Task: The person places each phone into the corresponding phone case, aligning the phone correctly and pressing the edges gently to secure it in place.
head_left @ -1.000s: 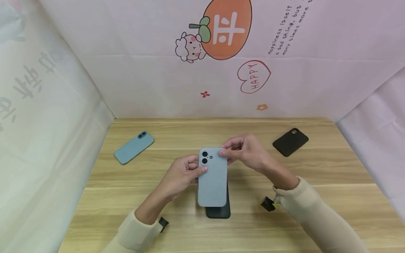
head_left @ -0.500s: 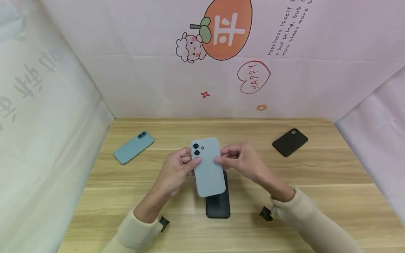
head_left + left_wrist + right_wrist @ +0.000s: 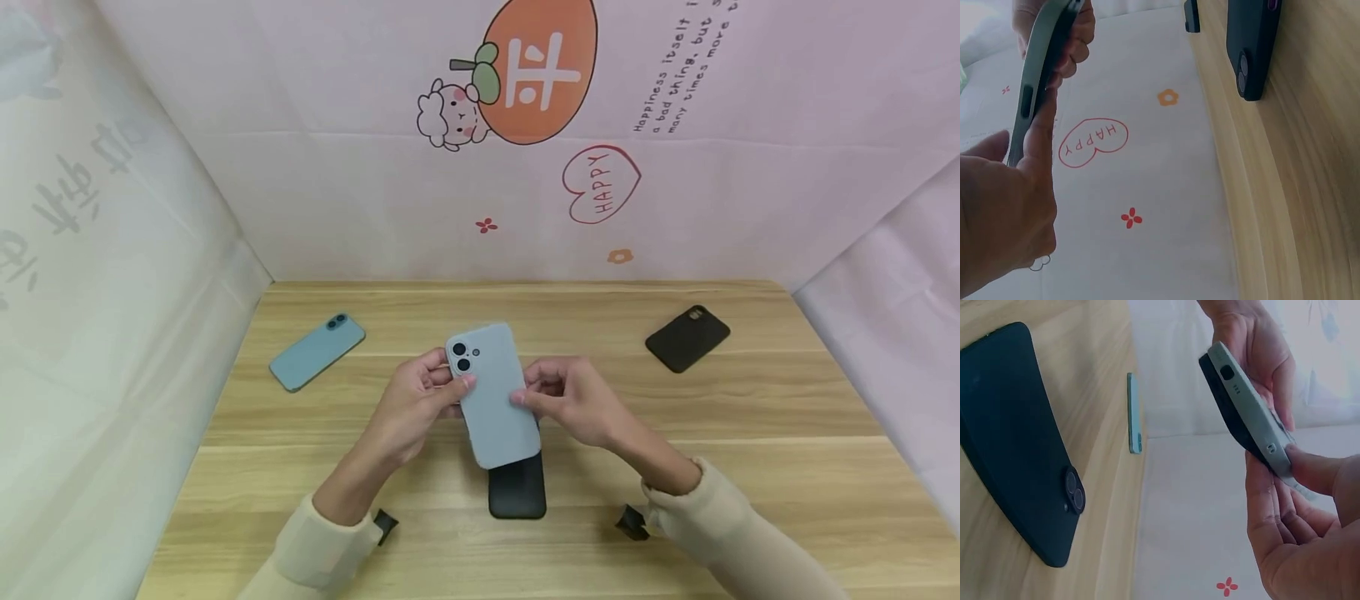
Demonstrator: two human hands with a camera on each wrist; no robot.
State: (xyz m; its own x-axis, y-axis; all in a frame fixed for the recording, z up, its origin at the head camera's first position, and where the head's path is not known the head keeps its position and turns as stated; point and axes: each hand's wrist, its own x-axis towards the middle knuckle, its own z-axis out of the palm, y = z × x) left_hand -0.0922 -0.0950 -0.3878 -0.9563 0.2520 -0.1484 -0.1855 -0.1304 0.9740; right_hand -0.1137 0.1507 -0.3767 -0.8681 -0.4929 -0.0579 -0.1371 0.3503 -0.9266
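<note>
A pale grey-blue phone case [image 3: 495,408] is held tilted above the table, camera side up, two dark lenses showing at its upper left corner. The right wrist view shows a dark phone [image 3: 1227,412] under the case, standing out from its edge. My left hand [image 3: 412,408] grips the upper left edge, thumb on the back. My right hand [image 3: 581,396] pinches the right edge about halfway down, thumb on the back and fingers beneath. Below lies a black phone [image 3: 517,496], partly covered by the held one; its two-lens camera appears in the right wrist view.
A light blue phone [image 3: 315,354] lies at the table's far left. At the far right lies a black phone case [image 3: 688,339] with a camera opening. A white printed cloth [image 3: 360,208] stands behind the wooden table [image 3: 750,500].
The case with its phone has moved up and left and turned so that its top leans left. My right hand has slid from the top right corner down the right edge.
</note>
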